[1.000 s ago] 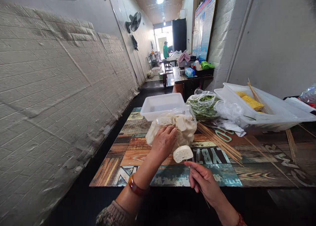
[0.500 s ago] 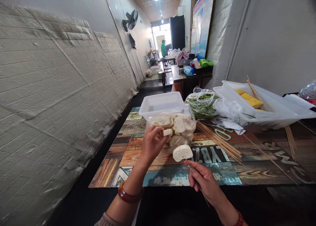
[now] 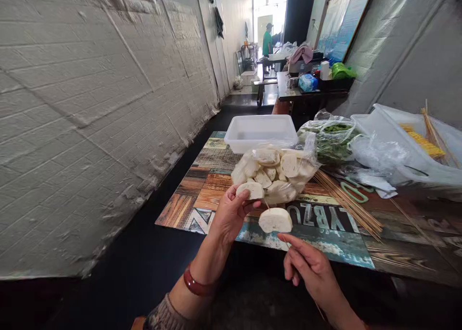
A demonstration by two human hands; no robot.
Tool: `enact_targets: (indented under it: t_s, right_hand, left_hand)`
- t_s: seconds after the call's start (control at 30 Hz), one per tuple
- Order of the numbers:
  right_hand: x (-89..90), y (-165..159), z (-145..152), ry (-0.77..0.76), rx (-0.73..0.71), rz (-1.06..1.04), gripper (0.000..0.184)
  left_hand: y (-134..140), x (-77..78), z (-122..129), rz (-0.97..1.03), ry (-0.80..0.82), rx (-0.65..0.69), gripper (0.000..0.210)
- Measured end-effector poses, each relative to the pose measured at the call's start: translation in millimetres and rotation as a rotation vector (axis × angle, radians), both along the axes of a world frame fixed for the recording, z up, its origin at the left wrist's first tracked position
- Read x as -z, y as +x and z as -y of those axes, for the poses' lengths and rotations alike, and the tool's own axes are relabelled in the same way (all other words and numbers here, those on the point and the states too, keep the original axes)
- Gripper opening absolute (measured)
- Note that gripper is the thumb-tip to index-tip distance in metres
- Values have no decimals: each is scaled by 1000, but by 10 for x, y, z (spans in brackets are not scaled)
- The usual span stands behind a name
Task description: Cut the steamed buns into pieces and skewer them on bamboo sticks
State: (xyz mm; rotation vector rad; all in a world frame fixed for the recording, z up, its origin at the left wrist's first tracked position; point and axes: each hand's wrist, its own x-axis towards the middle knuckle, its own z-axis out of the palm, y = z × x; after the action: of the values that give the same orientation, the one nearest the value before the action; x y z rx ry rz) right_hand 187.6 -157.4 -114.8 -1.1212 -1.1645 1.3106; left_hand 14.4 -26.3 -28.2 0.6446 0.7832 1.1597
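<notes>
My left hand (image 3: 230, 214) is closed on a white, bread-like slice (image 3: 250, 191), pinched between thumb and fingers in front of the plastic bag (image 3: 309, 149). In that clear bag lie several similar slices (image 3: 289, 165). A thin wooden skewer (image 3: 319, 311) is in my right hand (image 3: 311, 263), whose fingers are closed round it with the index finger stretched along it. One thick white slice (image 3: 275, 221) is threaded on this skewer, and the tip pokes out above it. The slice in my left hand is just up and left of the tip, apart from the skewered slice.
Behind the bag stands a white plastic container (image 3: 260, 133). To the right lie a bundle of skewers (image 3: 348, 205), green-handled scissors (image 3: 355, 193) and a bag of leafy greens (image 3: 330, 140). A white tub (image 3: 393, 128) holds yellow corn (image 3: 426, 142). A person (image 3: 267, 42) stands far back.
My left hand has drawn a slice away from the bag's contents and brought it nearer the skewer tip. The view has tilted down and turned left. My right hand still holds the loaded skewer.
</notes>
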Motion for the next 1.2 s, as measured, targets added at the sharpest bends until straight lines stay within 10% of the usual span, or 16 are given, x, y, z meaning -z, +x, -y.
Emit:
enact_targets:
  t_s: [1.2]
  right_hand:
    - [-154, -302, 35, 40, 34, 206, 41]
  left_hand:
    - [-66, 42, 195, 172, -71, -68, 40]
